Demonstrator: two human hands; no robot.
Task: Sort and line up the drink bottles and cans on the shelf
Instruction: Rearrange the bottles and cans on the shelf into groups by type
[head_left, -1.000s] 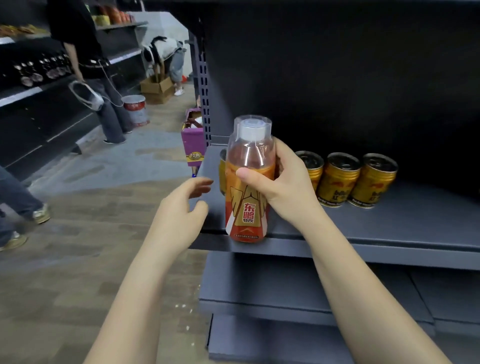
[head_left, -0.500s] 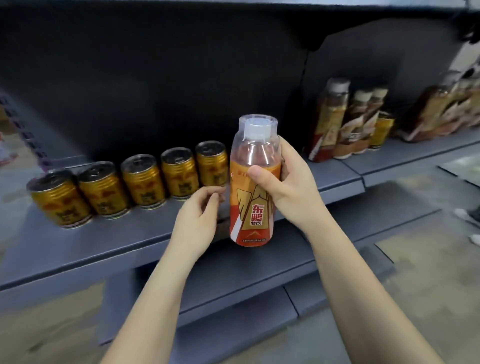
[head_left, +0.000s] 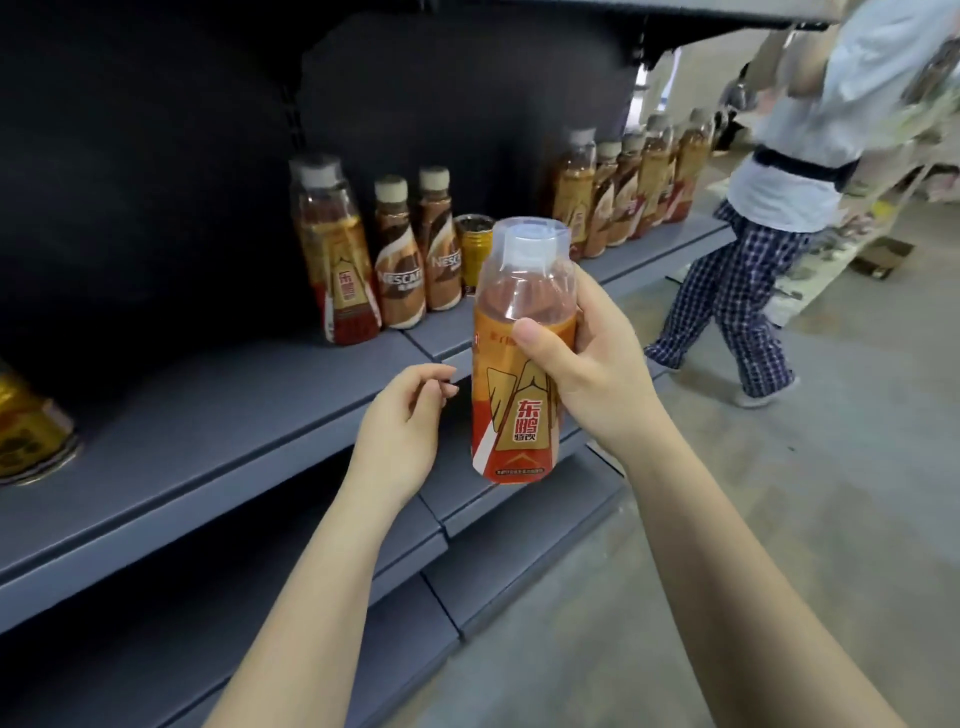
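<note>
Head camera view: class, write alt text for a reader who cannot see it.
The right hand holds an orange-labelled drink bottle upright before a grey shelf; the left hand hangs open beside it. More bottles stand behind.

Both bare forearms enter from the bottom edge and reach up and forward. Right hand (head_left: 587, 364) is raised, palm turned left, thumb across the front and fingers curled behind, closed in a firm wrap grip on the bottle (head_left: 519, 358). Left hand (head_left: 402, 426) is lower and just left of it, back toward the camera, fingers loosely curled, thumb near the fingertips, holding nothing, not touching.
</note>
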